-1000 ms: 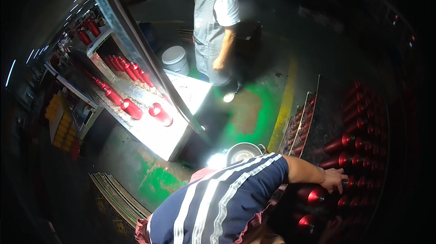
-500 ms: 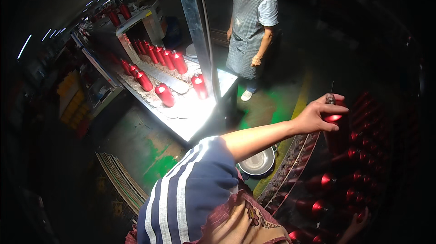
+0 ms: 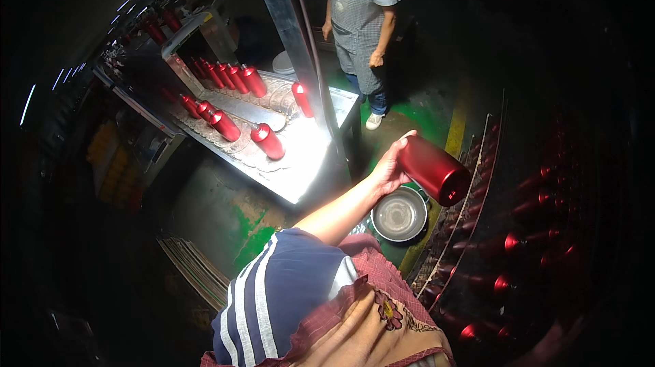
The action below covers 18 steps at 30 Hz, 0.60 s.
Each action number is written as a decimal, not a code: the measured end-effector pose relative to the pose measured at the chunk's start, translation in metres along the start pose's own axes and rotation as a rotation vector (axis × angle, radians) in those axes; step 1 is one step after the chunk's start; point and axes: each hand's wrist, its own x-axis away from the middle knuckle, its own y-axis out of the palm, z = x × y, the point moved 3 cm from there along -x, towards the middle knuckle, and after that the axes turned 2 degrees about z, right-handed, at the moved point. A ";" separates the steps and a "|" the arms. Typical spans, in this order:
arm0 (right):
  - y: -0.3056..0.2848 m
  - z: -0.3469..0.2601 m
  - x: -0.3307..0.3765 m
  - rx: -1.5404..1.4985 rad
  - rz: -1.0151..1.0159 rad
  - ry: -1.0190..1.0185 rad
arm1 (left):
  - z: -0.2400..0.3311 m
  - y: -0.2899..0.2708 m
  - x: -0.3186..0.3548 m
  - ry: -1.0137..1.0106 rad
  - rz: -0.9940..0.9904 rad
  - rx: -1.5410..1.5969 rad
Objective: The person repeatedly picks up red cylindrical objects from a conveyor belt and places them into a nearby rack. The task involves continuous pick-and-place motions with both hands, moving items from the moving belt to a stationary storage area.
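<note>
My left hand (image 3: 390,170) is closed around one end of a red metal bottle (image 3: 434,170). The bottle is tilted, its flat base turned toward the lower right, and its neck is hidden by the hand. A silver-coloured metal bowl (image 3: 400,214) sits below and beside it, apart from the bottle. At the dark lower right edge my right hand (image 3: 551,344) shows only as a dim blur; its fingers cannot be made out. Many similar red bottles (image 3: 510,242) stand in rows close to that side.
Red bottles (image 3: 267,142) stand on a brightly lit conveyor table (image 3: 298,179) running through a metal housing (image 3: 187,32). A metal post (image 3: 290,22) rises at the table's corner. Beyond it stands another person (image 3: 361,19) in a checked apron. Stacked thin boards (image 3: 194,264) lie at lower left.
My left hand has lifted the red bottle out of the dark rows and brought it left, tipping it over. One bottle on the conveyor's near side has shifted right. The view has turned slightly.
</note>
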 end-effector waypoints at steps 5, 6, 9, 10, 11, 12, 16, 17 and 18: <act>0.154 0.177 0.041 -1.104 -0.144 0.918 | -0.032 -0.086 -0.090 -0.269 0.002 0.263; 0.179 0.210 0.053 -1.123 0.151 1.057 | -0.046 -0.101 -0.108 -0.317 0.095 0.333; 0.262 0.258 0.071 -1.492 -0.126 1.039 | -0.065 -0.133 -0.128 -0.518 0.051 0.472; 0.285 0.272 0.078 -1.438 -0.064 1.093 | -0.065 -0.145 -0.133 -0.546 0.088 0.517; 0.306 0.284 0.081 -1.284 -0.186 1.017 | -0.062 -0.153 -0.139 -0.553 -0.001 0.550; 0.324 0.295 0.084 -1.299 -0.211 1.048 | -0.059 -0.160 -0.147 -0.559 -0.082 0.576; 0.368 0.343 0.097 -1.348 0.086 1.328 | -0.062 -0.204 -0.174 -0.578 0.120 0.440; 0.374 0.352 0.104 -1.434 0.184 1.451 | -0.065 -0.211 -0.180 -0.591 0.055 0.494; 0.380 0.357 0.106 -1.553 0.069 1.441 | -0.067 -0.219 -0.185 -0.600 0.018 0.561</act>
